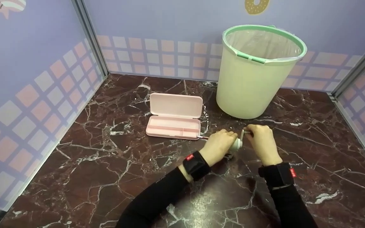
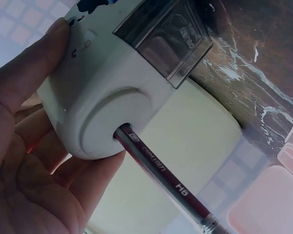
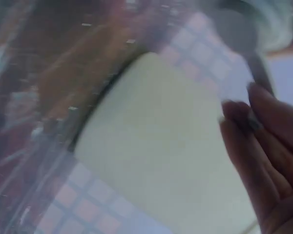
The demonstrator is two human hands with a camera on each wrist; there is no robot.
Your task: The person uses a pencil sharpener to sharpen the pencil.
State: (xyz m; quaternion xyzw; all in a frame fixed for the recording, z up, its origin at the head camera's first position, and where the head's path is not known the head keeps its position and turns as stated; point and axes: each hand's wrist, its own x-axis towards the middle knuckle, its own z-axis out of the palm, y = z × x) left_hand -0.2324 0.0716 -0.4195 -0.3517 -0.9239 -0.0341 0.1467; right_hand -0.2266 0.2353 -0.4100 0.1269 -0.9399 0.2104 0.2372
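Observation:
My left hand point(image 1: 219, 145) grips a white pencil sharpener point(image 2: 95, 92) with a clear, dark-tinted shavings drawer point(image 2: 171, 44). A dark red HB pencil point(image 2: 158, 170) is stuck into the round hole at its front, its tail end pointing toward the pink case. My right hand point(image 1: 261, 141) pinches the knob of the sharpener's crank handle point(image 1: 242, 134) on the opposite side. In the right wrist view, blurred, the crank arm point(image 3: 258, 73) runs down to the fingers of the right hand point(image 3: 268, 146). The pencil's tip is hidden inside the sharpener.
An open pink pencil case point(image 1: 165, 126) with compartments lies just left of the left hand, its lid point(image 1: 176, 105) tipped back. Behind the hands stands a pale green bin point(image 1: 249, 82) with a plastic liner. Patterned panels point(image 1: 160, 47) border the dark marble-look table point(image 1: 106, 164).

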